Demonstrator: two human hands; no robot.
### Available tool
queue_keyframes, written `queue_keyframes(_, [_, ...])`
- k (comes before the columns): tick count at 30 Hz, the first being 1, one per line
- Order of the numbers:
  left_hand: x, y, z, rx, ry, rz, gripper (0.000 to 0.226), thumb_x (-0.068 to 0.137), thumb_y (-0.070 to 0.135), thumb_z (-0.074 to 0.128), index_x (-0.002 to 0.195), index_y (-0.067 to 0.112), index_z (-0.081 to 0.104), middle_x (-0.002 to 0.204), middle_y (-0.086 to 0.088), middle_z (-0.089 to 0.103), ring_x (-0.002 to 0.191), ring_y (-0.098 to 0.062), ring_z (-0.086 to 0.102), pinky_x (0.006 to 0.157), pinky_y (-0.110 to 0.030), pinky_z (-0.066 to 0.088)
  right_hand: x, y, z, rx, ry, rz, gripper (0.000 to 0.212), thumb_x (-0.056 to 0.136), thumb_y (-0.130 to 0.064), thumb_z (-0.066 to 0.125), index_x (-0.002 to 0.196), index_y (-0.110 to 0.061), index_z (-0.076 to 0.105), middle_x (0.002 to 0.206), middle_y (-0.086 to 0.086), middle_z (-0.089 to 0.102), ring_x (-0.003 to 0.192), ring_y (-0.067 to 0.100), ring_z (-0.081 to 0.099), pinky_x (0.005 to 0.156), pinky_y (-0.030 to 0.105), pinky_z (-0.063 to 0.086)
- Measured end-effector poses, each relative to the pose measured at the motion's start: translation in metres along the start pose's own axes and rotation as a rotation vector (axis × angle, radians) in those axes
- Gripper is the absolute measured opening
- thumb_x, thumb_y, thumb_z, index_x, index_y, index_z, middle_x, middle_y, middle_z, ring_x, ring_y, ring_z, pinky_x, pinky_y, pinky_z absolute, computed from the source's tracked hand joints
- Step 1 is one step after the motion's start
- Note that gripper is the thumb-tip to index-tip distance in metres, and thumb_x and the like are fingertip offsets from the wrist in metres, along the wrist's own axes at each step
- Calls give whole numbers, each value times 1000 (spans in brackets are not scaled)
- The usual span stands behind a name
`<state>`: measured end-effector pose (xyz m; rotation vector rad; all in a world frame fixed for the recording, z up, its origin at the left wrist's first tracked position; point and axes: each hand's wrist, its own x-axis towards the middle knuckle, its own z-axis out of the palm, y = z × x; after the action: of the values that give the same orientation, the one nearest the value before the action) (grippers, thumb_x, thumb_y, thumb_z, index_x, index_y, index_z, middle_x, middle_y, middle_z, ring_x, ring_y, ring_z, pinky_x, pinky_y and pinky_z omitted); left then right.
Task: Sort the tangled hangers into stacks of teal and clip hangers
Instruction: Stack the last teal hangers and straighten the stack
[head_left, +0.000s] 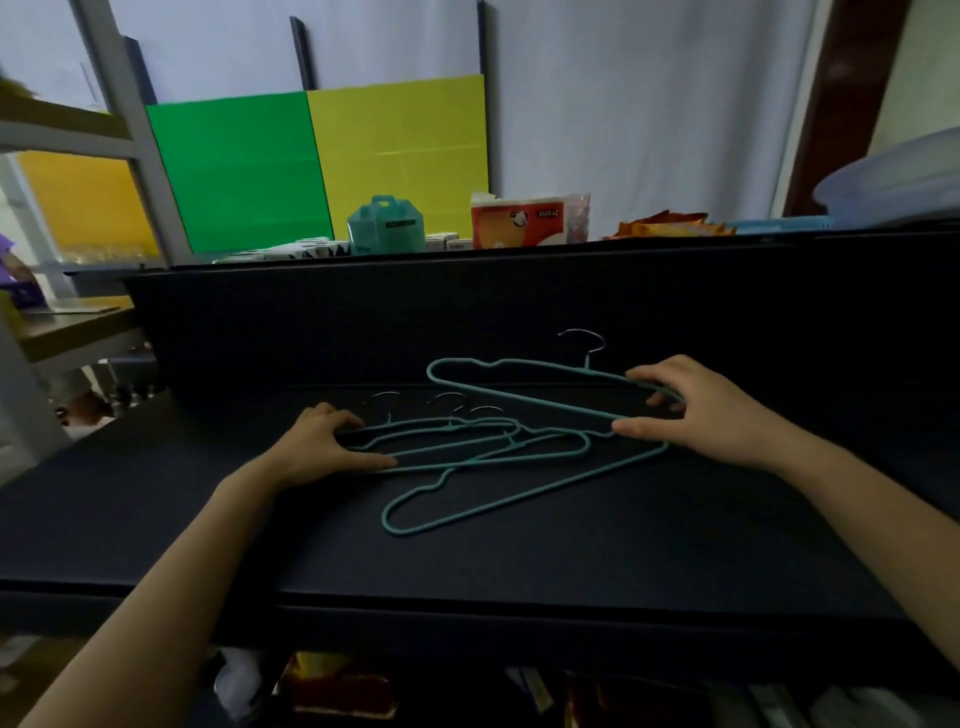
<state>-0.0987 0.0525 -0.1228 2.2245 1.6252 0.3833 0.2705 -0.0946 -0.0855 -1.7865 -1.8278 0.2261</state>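
L hand (324, 444) fingers (374, 460) pinch teal hanger pile (467, 461); R hand (698, 410) fingers (641, 429) curled round far teal hanger (540, 400), on black surface (571, 551).

Several slim, coated teal wire hangers (470, 460) with silver metal hooks lie flat and overlapping on the black tabletop (571, 561), hooks pointing away. One further teal hanger (519, 398) lies just behind them, skewed, its hook farthest back.

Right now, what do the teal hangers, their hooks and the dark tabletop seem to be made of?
Teal hangers: likely wire under a matte rubbery or flocked coating; thin, round, no glare. Hooks: bare polished metal, glinting silver. Dark tabletop: matte black, perhaps leatherette or painted board; the look leaves it open.
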Motion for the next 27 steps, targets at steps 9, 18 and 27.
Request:
queue_keyframes(9, [-16, 28, -5, 42, 355, 245, 101, 39, 86, 53, 117, 23, 55, 107, 8, 42, 105, -14, 43, 90, -38, 44, -28, -2, -16, 29, 126, -37, 97, 49, -76, 57, 132, -27, 46, 118, -15, 42, 104, 3, 51, 87, 24, 43])
queue_keyframes(18, [-29, 143, 19, 40, 419, 503, 98, 47, 84, 51, 123, 22, 52, 116, 7, 47, 105, -8, 38, 80, -28, 36, -85, 23, -76, -2, 252, -42, 86, 52, -74, 60, 126, -30, 51, 113, -21, 47, 99, -12, 49, 79, 10, 35])
queue_keyframes(27, [-48, 276, 80, -22, 373, 613, 99, 46, 84, 50, 123, 22, 53, 113, 9, 47, 100, -5, 37, 80, -30, 39, -151, 103, -162, -116, 349, 31, 86, 51, -70, 61, 125, -26, 54, 116, -13, 50, 101, 2, 52, 85, 19, 35])
